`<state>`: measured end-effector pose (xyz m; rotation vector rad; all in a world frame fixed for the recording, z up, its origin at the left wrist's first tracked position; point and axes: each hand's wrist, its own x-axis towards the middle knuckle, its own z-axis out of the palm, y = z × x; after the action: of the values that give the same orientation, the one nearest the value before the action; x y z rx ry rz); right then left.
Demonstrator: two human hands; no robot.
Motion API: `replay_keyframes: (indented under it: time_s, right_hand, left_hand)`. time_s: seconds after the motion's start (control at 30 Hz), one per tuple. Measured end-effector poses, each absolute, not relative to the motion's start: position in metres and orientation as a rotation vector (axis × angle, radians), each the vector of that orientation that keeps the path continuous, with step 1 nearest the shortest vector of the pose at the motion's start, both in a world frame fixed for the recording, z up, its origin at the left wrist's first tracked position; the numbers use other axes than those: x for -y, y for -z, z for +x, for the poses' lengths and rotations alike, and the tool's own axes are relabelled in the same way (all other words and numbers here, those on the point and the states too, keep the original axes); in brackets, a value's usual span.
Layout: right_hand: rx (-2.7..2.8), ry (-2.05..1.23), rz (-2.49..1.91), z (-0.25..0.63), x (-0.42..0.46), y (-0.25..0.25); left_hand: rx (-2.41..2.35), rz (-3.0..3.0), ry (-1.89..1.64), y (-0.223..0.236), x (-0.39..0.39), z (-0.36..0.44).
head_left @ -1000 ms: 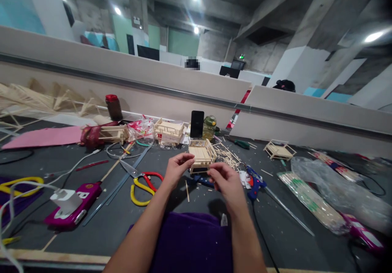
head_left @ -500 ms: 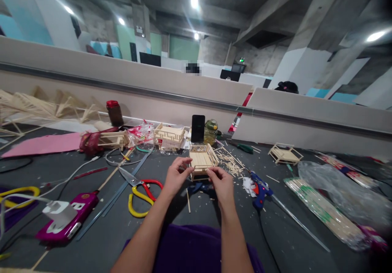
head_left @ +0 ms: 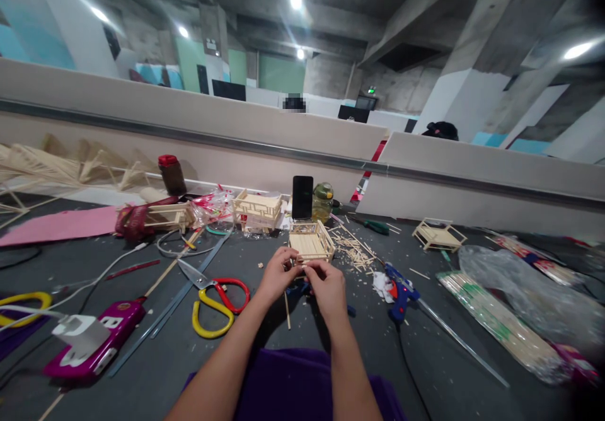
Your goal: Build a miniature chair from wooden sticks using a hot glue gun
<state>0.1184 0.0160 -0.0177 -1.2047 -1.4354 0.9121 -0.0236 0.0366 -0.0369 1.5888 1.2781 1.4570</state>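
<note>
In the middle of the desk stands a small model bed built of thin wooden sticks (head_left: 309,244), with a slatted platform and low railings. My left hand (head_left: 280,276) and my right hand (head_left: 327,287) meet at its near edge, fingertips pinched together and almost touching. Anything between those fingertips is too small or too covered to name. My hands hide part of the model's front side. A dark blue object (head_left: 297,290) lies partly hidden beneath them, and a single thin stick (head_left: 287,311) rests close to my left wrist.
Scissors with red and yellow handles (head_left: 215,301) lie left, beyond them a purple power strip (head_left: 101,339). To the right are a blue glue gun (head_left: 401,295), loose short sticks (head_left: 354,251) and bagged sticks (head_left: 496,320). A phone (head_left: 302,197) stands behind the model.
My two hands have come closer together at the model's near edge; the right hand moved left. The view has shifted slightly.
</note>
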Motion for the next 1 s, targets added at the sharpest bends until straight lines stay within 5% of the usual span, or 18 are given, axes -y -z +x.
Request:
replay_keyframes:
  time_s: [1.0]
  right_hand:
    - [0.997,-0.822,-1.087,0.127,-0.02,0.008]
  left_hand:
    - [-1.32,1.771,-1.486,0.035,-0.032,-0.024]
